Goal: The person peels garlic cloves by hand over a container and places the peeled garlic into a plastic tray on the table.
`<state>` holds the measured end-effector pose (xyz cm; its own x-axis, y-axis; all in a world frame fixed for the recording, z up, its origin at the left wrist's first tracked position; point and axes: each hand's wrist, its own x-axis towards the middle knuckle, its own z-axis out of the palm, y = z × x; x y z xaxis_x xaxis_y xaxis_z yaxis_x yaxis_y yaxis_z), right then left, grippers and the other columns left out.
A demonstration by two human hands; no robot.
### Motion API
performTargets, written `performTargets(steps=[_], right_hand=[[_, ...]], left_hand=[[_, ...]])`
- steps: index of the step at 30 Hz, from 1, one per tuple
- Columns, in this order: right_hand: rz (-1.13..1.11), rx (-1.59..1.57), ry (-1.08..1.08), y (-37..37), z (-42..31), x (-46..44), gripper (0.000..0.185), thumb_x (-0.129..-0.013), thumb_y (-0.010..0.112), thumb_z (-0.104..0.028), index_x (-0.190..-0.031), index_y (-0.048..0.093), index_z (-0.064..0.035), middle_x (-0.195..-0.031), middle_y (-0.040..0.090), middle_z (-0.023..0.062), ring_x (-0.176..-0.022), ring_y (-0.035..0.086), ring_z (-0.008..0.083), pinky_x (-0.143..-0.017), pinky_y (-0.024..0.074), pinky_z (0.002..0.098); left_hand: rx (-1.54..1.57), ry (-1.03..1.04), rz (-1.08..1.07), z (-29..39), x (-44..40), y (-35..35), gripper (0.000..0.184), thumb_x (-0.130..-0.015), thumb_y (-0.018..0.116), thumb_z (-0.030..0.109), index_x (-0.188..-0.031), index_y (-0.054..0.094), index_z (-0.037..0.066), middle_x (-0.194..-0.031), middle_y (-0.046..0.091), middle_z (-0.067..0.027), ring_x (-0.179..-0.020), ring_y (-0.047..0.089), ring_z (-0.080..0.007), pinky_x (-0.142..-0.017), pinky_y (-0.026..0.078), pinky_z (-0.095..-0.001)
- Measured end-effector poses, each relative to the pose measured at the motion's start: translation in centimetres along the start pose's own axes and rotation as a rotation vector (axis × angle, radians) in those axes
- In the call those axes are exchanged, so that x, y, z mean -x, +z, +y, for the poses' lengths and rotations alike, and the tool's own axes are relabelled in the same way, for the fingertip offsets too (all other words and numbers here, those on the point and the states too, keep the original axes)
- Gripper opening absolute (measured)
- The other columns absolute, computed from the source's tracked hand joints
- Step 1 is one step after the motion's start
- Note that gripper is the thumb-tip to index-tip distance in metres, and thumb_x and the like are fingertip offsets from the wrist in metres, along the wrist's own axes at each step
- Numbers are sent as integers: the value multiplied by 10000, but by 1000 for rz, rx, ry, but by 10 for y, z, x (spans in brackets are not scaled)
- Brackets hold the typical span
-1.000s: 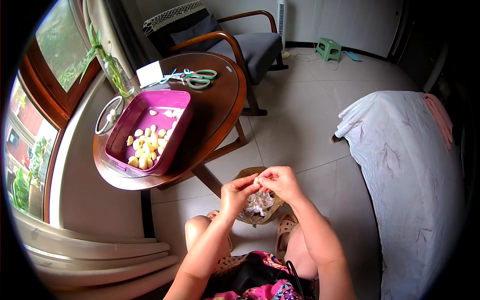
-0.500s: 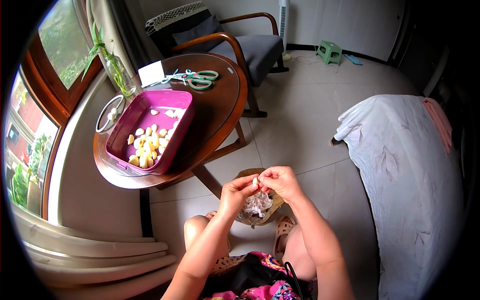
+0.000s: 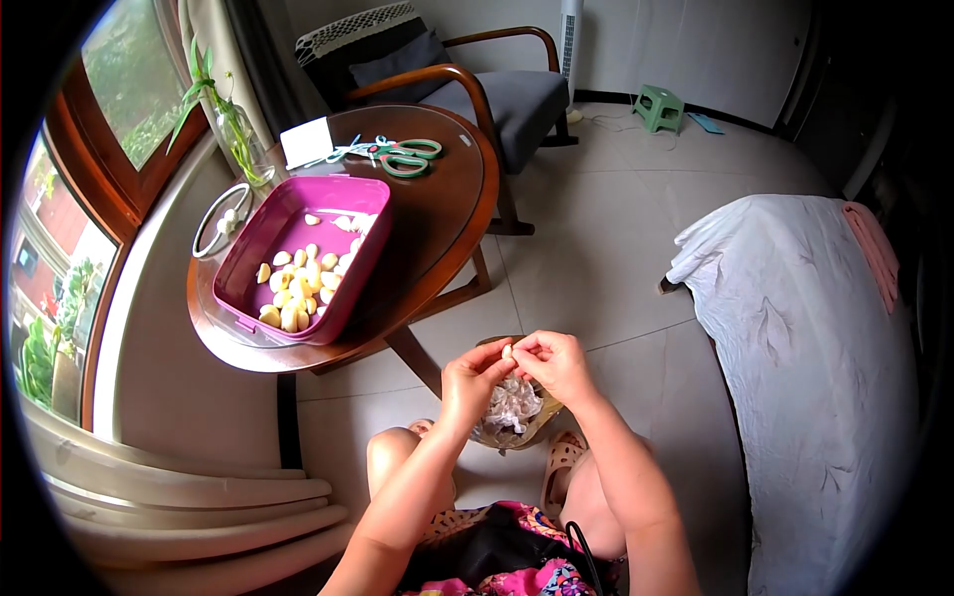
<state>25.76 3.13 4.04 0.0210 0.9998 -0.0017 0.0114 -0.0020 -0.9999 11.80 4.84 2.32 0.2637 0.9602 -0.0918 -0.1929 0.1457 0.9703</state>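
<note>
A small pale garlic clove [image 3: 508, 351] is pinched between the fingertips of my left hand [image 3: 470, 380] and my right hand [image 3: 553, 366]. Both hands are closed and meet over a bin [image 3: 542, 422] on the floor, lined with a bag and holding crumpled clear plastic [image 3: 514, 402]. To the left, a purple plastic box [image 3: 260, 223] stands on the round wooden table. Inside it lie a heap of peeled garlic cloves [image 3: 298, 288] and a few whiter pieces [image 3: 353, 223] near its right side.
Green-handled scissors [image 3: 409, 157], a white card [image 3: 307, 143], a glass vase with a plant [image 3: 238, 144] and a white cable loop [image 3: 221, 221] are on the table [image 3: 437, 228]. Behind it stands an armchair [image 3: 512, 104]. A cloth-covered bed [image 3: 805, 328] is at right, a green stool [image 3: 657, 108] farther back.
My fingertips have shifted slightly around the garlic clove, and my right-hand fingers sit closer over it. The view has moved a little; the box and its cloves look the same.
</note>
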Motion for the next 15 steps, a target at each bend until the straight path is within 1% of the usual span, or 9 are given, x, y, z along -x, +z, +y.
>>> performTargets(steps=[2,7,8,10,13,15], right_hand=[[10,18,-8,1,-1,-1,84,-800,560,-46,-803,573,36,-710,597,68,-594,569,97,-540,477,209],[9,70,-10,1,4,-2,75,-800,554,-34,-805,571,39,-707,595,65,-592,566,93,-543,474,204],[6,103,-47,0,7,-3,74,-799,553,-32,-806,572,40,-708,596,66,-591,567,93,-544,474,204],[2,168,-120,-3,11,-5,73,-798,553,-29,-808,574,41,-710,597,67,-591,567,94,-545,474,203],[0,106,-91,-2,10,-6,80,-799,551,-30,-811,578,44,-715,599,69,-594,568,96,-547,474,206],[-15,-20,-11,1,-1,-3,85,-800,550,-32,-814,578,47,-717,600,70,-600,570,98,-548,475,208]], left_hand=[[-8,4,13,0,-2,0,240,-755,621,26,-990,597,-20,-869,632,-70,-778,578,-97,-713,484,-221],[-187,60,35,0,-2,0,234,-750,624,21,-980,604,-15,-854,635,-67,-765,579,-92,-710,484,-216],[-210,68,36,1,-1,0,232,-748,624,19,-978,605,-14,-852,635,-66,-763,580,-91,-708,484,-215],[-122,57,-3,2,-1,0,227,-748,622,14,-973,609,-11,-854,637,-65,-761,580,-92,-707,485,-215],[-63,42,-7,0,-2,-1,220,-747,621,7,-966,612,-9,-854,638,-64,-760,581,-92,-705,485,-215],[-90,47,11,1,-3,-3,217,-747,620,4,-963,614,-9,-852,639,-64,-759,581,-91,-703,484,-215]])
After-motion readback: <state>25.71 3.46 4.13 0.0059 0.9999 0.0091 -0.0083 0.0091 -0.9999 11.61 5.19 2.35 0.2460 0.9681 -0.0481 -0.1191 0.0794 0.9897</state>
